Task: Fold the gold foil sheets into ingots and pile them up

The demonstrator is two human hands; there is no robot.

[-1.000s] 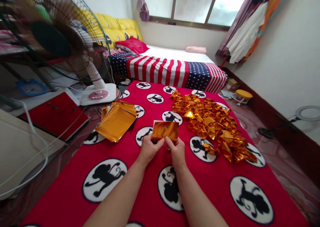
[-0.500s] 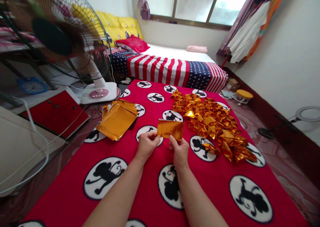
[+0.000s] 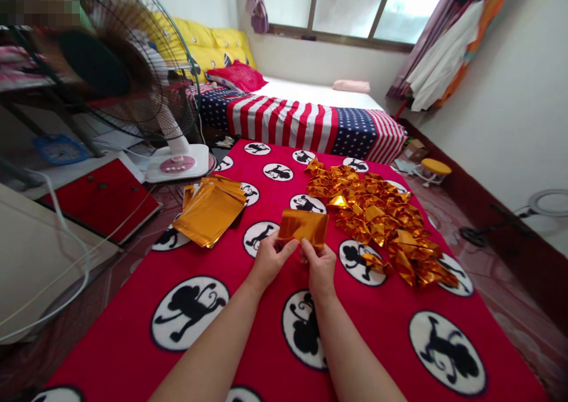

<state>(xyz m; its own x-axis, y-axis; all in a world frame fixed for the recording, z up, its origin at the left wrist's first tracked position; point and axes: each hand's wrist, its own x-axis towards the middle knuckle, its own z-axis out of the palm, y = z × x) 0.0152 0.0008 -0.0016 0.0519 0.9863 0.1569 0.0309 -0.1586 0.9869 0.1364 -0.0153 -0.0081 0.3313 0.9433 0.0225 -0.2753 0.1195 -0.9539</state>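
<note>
A shiny gold foil sheet (image 3: 305,223), seemingly folded, is held up between my two hands over the red cloth. My left hand (image 3: 271,260) is closed on its lower left part, thumb pointing inward. At the lower edge, right of the middle, my right hand (image 3: 320,267) pinches the same sheet; its fingers behind are hidden. To the left lies a stack of flat gold foil sheets (image 3: 212,211), fanned unevenly. A spread heap of folded gold foil pieces (image 3: 370,210) covers the cloth on the right, with one small piece (image 3: 376,263) near my right hand.
The red cloth (image 3: 248,337) carries black monkey figures in white circles. At the left stands a fan (image 3: 177,164), its blades blurred. Beyond is a bed with a flag-patterned cover (image 3: 284,121). A yellow stool (image 3: 436,166) stands on the floor at right.
My left hand has shifted right along the sheet, its thumb now closer to my right thumb. The pale strip at the sheet's top edge no longer shows. The view has moved slightly.
</note>
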